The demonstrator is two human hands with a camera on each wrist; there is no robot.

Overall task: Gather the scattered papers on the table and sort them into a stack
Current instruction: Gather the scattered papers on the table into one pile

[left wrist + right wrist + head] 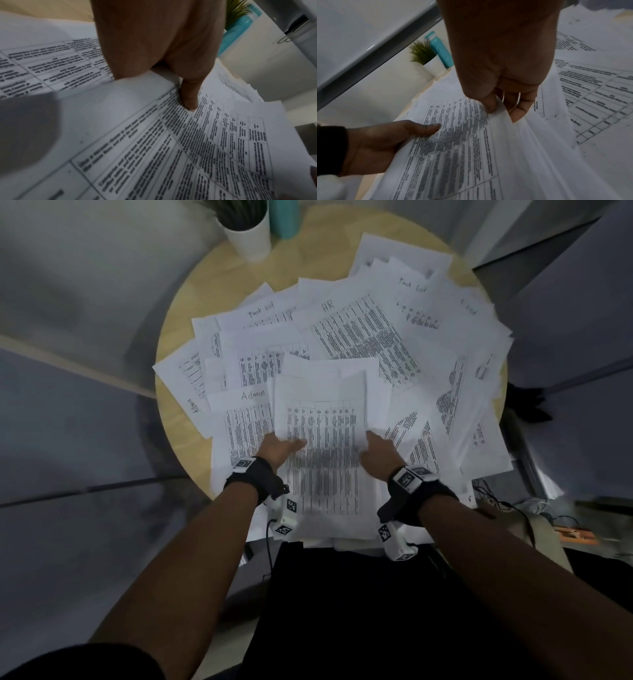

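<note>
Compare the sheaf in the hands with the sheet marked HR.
The sheaf is several pages held up, gripped at its side edges by the left hand and right hand; the HR sheet lies flat, untouched. The HR sheet bears a handwritten heading; none shows on the sheaf's top page. Both are white with dense print.

This looks like an office. A round, pale wooden surface (219, 292) is covered with printed papers (359, 337): sheets of dense tables and text, several with handwritten headings that read "Admin", "HR" and "Task list". At its far edge stand a small green plant (245, 227) in a white pot and a teal bottle (284, 220). Plain grey panels (565, 302), like cabinet fronts or partitions, close in on both sides. Black cables (496, 501) lie tangled low on the right, just past the papers.
</note>
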